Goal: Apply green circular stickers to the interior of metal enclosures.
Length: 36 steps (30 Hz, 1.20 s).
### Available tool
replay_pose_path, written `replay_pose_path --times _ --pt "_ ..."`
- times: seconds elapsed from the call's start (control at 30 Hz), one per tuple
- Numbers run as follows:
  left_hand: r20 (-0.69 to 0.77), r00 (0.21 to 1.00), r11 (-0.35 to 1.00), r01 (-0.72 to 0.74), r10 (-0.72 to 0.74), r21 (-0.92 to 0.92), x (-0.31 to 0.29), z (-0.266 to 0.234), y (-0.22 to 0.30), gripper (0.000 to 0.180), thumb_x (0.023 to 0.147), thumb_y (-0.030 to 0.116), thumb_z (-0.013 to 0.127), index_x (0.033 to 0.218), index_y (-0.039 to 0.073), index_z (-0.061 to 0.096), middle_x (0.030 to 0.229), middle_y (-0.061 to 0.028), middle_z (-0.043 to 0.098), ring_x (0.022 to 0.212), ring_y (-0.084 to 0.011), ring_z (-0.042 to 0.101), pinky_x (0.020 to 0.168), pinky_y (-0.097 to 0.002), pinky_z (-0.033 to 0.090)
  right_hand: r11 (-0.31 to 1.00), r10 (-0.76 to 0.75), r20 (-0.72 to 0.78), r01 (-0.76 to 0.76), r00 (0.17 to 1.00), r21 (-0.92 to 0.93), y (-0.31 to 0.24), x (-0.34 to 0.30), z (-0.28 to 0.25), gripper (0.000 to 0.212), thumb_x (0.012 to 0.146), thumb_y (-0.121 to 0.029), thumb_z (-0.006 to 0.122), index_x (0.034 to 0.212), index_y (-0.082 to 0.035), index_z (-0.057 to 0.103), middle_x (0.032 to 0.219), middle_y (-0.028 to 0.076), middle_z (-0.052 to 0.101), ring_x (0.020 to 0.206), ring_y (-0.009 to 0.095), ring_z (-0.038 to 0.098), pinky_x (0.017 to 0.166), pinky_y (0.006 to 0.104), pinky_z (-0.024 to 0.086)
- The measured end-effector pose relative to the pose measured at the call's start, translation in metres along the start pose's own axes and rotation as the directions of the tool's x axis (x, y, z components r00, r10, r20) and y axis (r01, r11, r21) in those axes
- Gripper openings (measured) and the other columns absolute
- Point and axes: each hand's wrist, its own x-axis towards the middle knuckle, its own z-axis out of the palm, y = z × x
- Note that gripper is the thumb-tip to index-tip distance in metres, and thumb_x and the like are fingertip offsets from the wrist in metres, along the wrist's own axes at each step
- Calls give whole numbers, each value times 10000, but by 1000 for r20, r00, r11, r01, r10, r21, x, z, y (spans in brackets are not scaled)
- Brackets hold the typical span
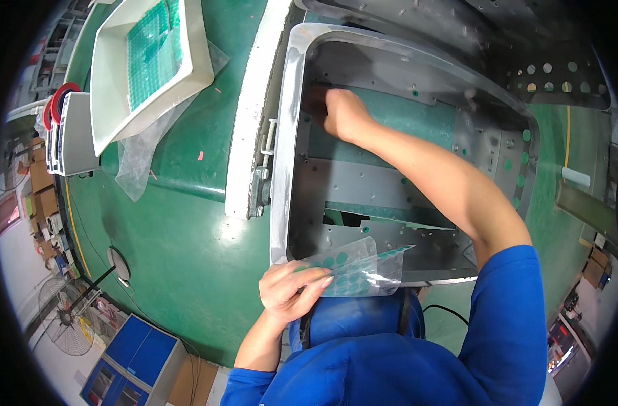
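My left hand pinches a clear plastic sheet dotted with round green stickers, at the near edge of a large grey metal housing. The sheet is curled and hangs over the housing's near rim. My right hand reaches deep into the housing, close to its far left inner wall. Its fingers fall in dark shadow, so what they touch is hidden. Several small green dots mark the inner panels, and larger green discs line the right wall.
At the upper left, a white tray holding green sheets of dots stands on a green-topped table with a white edge, over a crumpled plastic bag. Further left are a grey device with red rolls, a fan and a blue cabinet.
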Motion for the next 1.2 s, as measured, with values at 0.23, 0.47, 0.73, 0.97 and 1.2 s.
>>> replay_pose_path --times 0.23,0.47,0.73,0.97,1.2 --pt "-13 993 993 121 -120 10 -3 -3 5 78 651 24 685 699 -3 629 633 -89 606 496 -148 541 448 -229 414 767 -455 168 481 874 -424 6 -42 20 163 653 -169 541 730 -66 641 892 120 561 936 288 475 807 382 382" --pt "-116 970 977 208 -213 -48 -6 1 11 42 683 -8 639 708 -29 612 645 -88 592 554 -129 512 513 -212 386 761 -388 -40 296 921 -578 -13 -60 38 311 725 -203 472 948 -42 618 1115 166 491 1038 320 410 893 346 324" --pt "-180 962 971 178 -207 -162 -26 -28 24 101 723 78 636 697 -14 606 637 -66 585 576 -111 508 542 -217 393 674 52 -155 80 987 734 13 -159 -82 220 820 -140 512 988 -12 574 917 142 587 870 284 556 784 363 437" --pt "-519 788 899 96 -331 -427 -52 -89 20 110 813 79 553 728 10 541 687 -2 519 629 -57 449 587 -175 368 976 -215 -228 213 950 -35 -38 -299 -84 422 717 -341 625 993 -29 560 959 134 567 945 277 524 820 381 404" --pt "-241 970 992 -19 -11 -121 -81 -78 46 19 709 6 613 726 2 606 718 -67 614 639 -126 549 598 -246 438 684 99 -395 226 913 694 -75 -302 -86 225 804 -152 566 986 -22 577 926 98 603 926 218 556 845 319 404"
